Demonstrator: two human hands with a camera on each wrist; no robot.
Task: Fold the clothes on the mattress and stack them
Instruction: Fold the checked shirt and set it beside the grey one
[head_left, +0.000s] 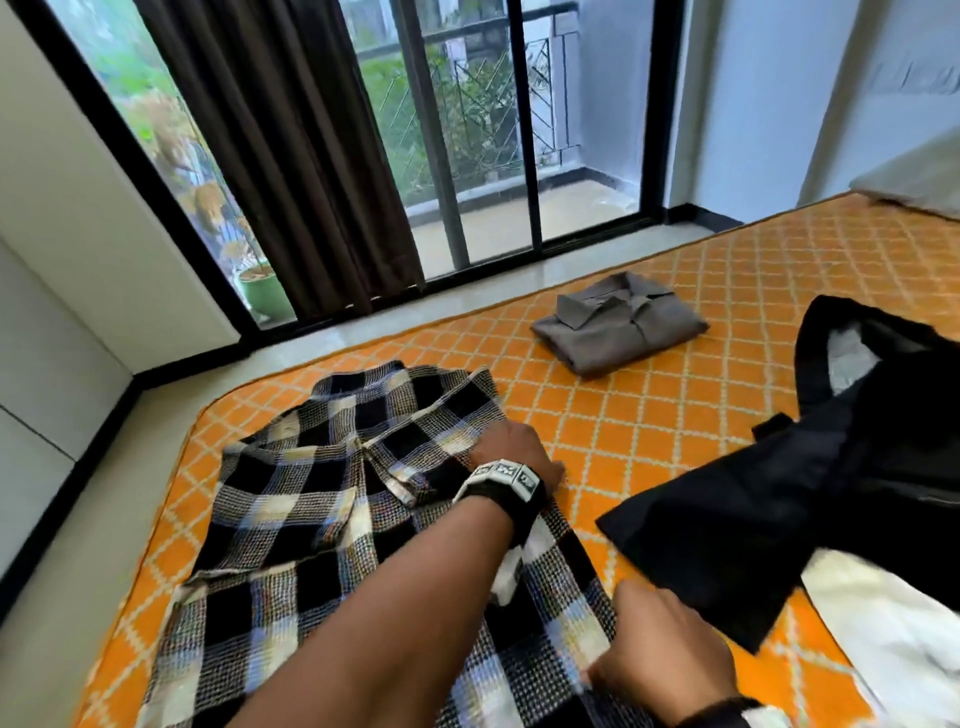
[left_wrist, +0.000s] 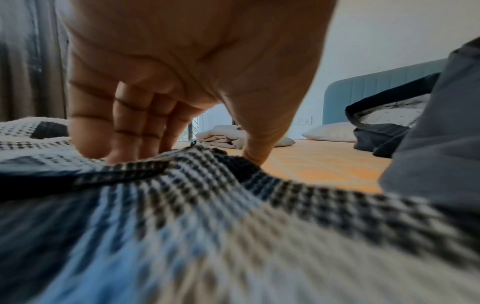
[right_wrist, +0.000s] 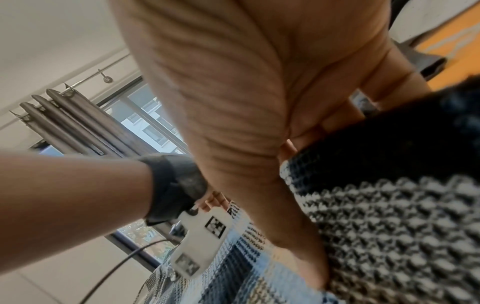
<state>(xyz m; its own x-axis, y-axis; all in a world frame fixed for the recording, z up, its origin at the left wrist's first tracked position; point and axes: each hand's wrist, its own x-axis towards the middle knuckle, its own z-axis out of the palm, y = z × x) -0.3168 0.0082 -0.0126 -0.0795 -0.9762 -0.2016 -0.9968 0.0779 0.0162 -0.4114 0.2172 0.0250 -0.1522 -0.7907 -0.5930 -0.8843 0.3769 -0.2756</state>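
A: The checked shirt (head_left: 332, 499), what does it look like from where you stand?

B: Black, white and pale-blue blocks in a coarse waffle weave. It lies spread on the orange diamond-patterned mattress (head_left: 649, 426), at about 8 o'clock on it, near the rounded corner. Collar end toward 12, hem toward 6.

A: Flat?

B: Mostly. The 3 o'clock side is rumpled and partly turned inward.

A: Left hand (head_left: 511, 452)?

B: Over the shirt's 3 o'clock edge near the collar. In the left wrist view the fingers (left_wrist: 122, 127) are straight, close together, tips down on the cloth, thumb planted at the shirt's edge on the mattress.

A: Right hand (head_left: 660, 649)?

B: At 5 o'clock, pinching the shirt's side edge, thumb on top, fingers curled under.

A: Other clothes?

B: A folded grey shirt (head_left: 618, 322) at 1 o'clock, well apart. A black garment (head_left: 810, 483) at 3 o'clock, unfolded, overlying something white (head_left: 883, 639).
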